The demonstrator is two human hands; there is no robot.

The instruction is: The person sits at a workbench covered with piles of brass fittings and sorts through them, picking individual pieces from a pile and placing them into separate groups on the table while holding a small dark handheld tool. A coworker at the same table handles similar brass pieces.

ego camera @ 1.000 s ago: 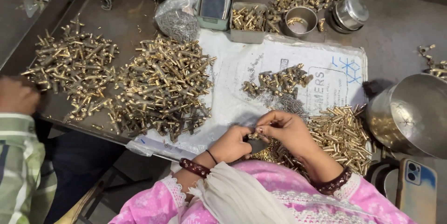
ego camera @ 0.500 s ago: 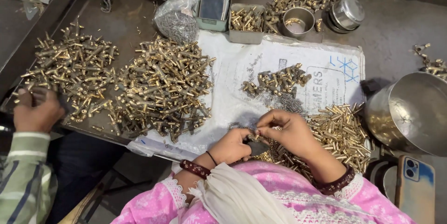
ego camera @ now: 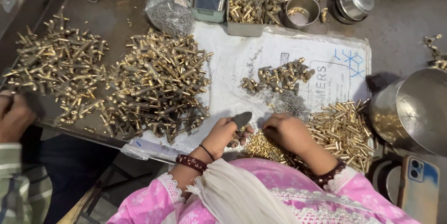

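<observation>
the person's left hand (ego camera: 223, 133) is curled narrow, its fingers pinching a small brass piece (ego camera: 238, 136) just above the near edge of the table (ego camera: 400, 24), with a dark cover on the thumb tip. the right hand (ego camera: 287, 132) lies knuckles up just beside it, fingers bent down into the loose brass; what it grips cannot be told. both hands rest over a white printed sack (ego camera: 242, 61) spread on the table. near the right hand lies a heap of short brass tubes (ego camera: 342, 128), and farther up the sack a small cluster of brass fittings (ego camera: 279, 76). a big pile of brass fittings (ego camera: 156, 86) sits to the left. at the far edge, a small rectangular tray (ego camera: 246, 14) holds brass parts, a steel cup (ego camera: 302, 12) holds a few more, and a clear bag (ego camera: 170, 12) holds small grey bits. a large steel bowl (ego camera: 414, 107) at the right shows some brass inside. another person's hand (ego camera: 14, 117) touches the far-left pile (ego camera: 58, 73).
</observation>
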